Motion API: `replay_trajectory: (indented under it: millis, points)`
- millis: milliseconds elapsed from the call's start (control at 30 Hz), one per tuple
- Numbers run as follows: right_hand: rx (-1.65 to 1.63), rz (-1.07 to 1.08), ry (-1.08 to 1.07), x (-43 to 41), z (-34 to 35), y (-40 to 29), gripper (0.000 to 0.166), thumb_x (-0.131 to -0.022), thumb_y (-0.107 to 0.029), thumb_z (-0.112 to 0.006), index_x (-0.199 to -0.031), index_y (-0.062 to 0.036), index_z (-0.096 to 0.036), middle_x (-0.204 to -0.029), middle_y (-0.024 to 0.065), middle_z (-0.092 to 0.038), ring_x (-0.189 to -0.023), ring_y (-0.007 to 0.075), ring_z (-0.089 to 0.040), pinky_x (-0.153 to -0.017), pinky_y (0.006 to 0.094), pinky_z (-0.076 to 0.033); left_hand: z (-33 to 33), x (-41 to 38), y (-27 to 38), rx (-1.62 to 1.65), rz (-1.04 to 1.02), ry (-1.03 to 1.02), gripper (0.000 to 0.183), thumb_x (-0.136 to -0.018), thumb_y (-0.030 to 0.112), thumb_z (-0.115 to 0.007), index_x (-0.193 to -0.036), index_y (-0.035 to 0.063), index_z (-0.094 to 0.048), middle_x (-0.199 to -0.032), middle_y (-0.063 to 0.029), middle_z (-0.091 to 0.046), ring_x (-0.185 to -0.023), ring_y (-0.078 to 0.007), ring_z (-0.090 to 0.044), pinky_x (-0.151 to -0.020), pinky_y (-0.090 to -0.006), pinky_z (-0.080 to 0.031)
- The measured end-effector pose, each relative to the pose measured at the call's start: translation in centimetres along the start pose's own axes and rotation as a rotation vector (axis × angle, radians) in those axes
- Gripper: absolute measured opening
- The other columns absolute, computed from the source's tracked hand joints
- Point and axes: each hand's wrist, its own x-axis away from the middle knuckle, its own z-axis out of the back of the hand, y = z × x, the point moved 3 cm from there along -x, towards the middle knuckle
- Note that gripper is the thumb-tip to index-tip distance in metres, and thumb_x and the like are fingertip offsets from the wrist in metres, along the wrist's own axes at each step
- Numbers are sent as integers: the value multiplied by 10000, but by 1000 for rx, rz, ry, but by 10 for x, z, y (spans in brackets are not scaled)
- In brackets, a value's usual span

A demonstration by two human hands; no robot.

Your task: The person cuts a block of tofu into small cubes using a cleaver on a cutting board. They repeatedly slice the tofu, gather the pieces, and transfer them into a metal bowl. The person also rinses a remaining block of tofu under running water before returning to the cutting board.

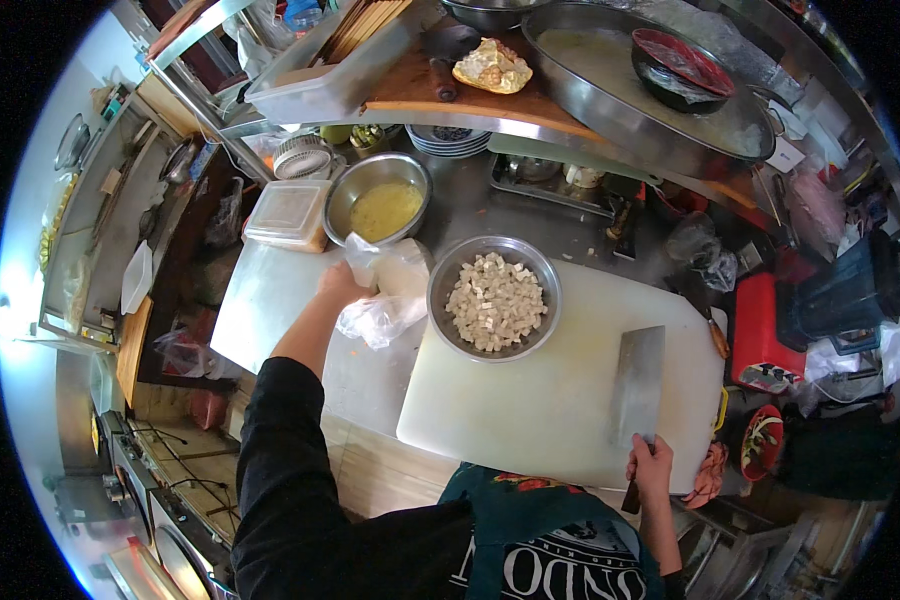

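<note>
My left hand [343,285] grips a thin clear plastic bag [379,319] with something pale inside, just left of a steel bowl [433,307]. White cubes [495,301], which look like tofu, fill much of that bowl, which stands at the back left of a large white cutting board [525,412]. In my right hand [651,461] is the handle of a cleaver [639,382]; its broad blade lies over the right part of the board. Behind the bag, a second steel bowl [386,210] holds a yellow liquid.
A lidded plastic container [289,210] stands at the back left. Further right are a knife with a wooden handle [718,337], a red blender base [769,330] and a crumpled cloth [706,476]. Above the counter, a shelf [487,112] bears a large oval pan [645,112].
</note>
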Motion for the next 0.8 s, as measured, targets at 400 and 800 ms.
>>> replay_trajectory:
  millis: [400,800]
  points:
    - [21,-4,18,-3,0,1,255,-909,-182,-620,-739,-58,-476,-547,16,-478,-397,120,-453,-350,289,-367,-21,-16,10,-90,-4,-23,751,-634,441,-746,-1156,-68,-566,-1186,-233,-598,-1144,-335,-563,-968,-390,-458]
    - [8,-20,20,0,-4,0,205,-912,-174,-616,-798,-54,-495,-561,24,-473,-397,115,-444,-346,282,-350,-26,5,14,77,88,131,679,-701,288,-764,-1246,8,-471,-1242,-224,-549,-1151,-351,-547,-958,-423,-468]
